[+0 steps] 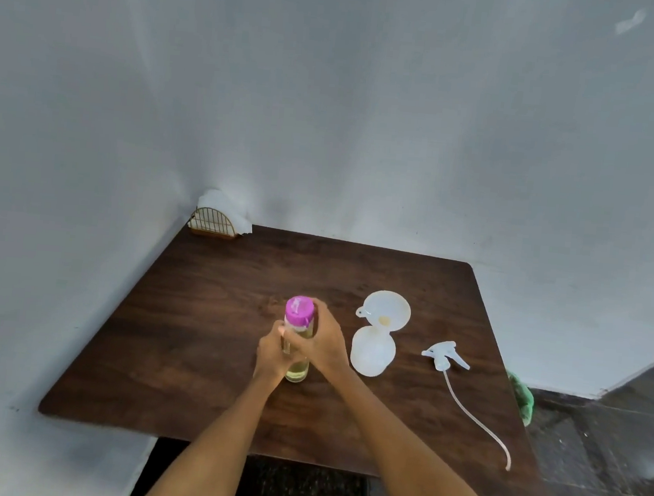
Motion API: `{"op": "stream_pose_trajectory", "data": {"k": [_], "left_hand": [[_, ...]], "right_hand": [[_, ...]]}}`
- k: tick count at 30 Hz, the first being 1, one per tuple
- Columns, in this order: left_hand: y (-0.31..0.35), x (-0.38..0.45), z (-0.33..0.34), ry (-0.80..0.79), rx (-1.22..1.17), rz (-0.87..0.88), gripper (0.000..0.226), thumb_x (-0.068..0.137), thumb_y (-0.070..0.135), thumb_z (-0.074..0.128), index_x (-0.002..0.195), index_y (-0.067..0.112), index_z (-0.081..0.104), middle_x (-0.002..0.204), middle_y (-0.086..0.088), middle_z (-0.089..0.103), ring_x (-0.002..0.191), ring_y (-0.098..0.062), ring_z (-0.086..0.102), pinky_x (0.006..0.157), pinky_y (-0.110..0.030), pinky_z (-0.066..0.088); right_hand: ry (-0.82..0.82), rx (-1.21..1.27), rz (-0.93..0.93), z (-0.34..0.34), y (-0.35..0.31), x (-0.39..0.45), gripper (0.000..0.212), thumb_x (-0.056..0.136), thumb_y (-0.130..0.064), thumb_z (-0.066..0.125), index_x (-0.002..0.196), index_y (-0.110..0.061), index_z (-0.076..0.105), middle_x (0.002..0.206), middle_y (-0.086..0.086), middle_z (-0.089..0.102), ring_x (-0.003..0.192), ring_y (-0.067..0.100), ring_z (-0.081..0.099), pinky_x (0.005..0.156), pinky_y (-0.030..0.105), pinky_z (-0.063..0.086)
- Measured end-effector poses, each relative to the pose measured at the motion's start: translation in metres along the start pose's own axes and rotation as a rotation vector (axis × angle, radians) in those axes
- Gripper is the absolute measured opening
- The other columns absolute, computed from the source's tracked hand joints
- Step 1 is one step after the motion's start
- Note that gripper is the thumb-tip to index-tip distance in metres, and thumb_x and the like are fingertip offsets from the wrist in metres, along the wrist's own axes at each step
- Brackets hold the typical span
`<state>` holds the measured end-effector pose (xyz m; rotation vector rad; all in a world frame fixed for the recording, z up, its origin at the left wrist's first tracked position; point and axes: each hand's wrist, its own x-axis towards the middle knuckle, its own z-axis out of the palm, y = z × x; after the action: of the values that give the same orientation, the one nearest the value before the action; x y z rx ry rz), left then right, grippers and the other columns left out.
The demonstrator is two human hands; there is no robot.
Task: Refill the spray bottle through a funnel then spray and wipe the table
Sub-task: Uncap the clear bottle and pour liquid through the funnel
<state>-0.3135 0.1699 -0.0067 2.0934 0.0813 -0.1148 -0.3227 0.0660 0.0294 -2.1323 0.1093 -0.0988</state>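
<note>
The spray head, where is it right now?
The spray head lies on the table at the right of the head view, just right of the spray bottle and its funnel, tube trailing toward the near edge.

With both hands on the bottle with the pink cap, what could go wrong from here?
1. The funnel sits on the light spray bottle with no hand steadying it; a bump while pouring could tip both over.
2. The left hand and right hand grip the pink-capped bottle; if the cap comes off suddenly, yellowish liquid may spill onto the table.
3. The trigger head and its tube lie near the right edge and could be swept off.
</note>
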Motion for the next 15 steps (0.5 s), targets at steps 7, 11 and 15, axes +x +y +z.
{"op": "stream_pose_trajectory", "data": {"k": [7,11,15], "left_hand": [[0.011,0.033,-0.013,-0.055,0.027,-0.046,0.068,0.06,0.005,0.085,0.12,0.004,0.05,0.109,-0.014,0.064,0.1,-0.03,0.063,0.088,-0.038,0.051],[0.006,0.044,-0.015,-0.074,0.027,-0.056,0.065,0.061,0.006,0.084,0.117,0.006,0.052,0.109,-0.013,0.065,0.1,-0.029,0.063,0.089,-0.037,0.051],[0.003,0.051,-0.013,-0.063,-0.017,-0.041,0.065,0.061,0.005,0.083,0.117,0.008,0.052,0.108,-0.012,0.066,0.1,-0.029,0.064,0.094,-0.042,0.05]], "right_hand": [[-0.016,-0.224,-0.049,-0.014,-0.034,0.029,0.05,0.076,-0.042,0.072,0.114,-0.016,0.053,0.112,0.002,0.06,0.097,0.014,0.057,0.091,0.03,0.053],[-0.081,-0.428,-0.048,-0.015,-0.046,0.048,0.061,0.076,-0.046,0.071,0.121,-0.012,0.048,0.118,0.006,0.057,0.105,0.021,0.057,0.091,0.03,0.05],[-0.128,-0.483,-0.06,-0.015,-0.053,0.066,0.059,0.077,-0.04,0.073,0.122,-0.009,0.049,0.12,0.008,0.058,0.106,0.024,0.057,0.09,0.028,0.047]]}}
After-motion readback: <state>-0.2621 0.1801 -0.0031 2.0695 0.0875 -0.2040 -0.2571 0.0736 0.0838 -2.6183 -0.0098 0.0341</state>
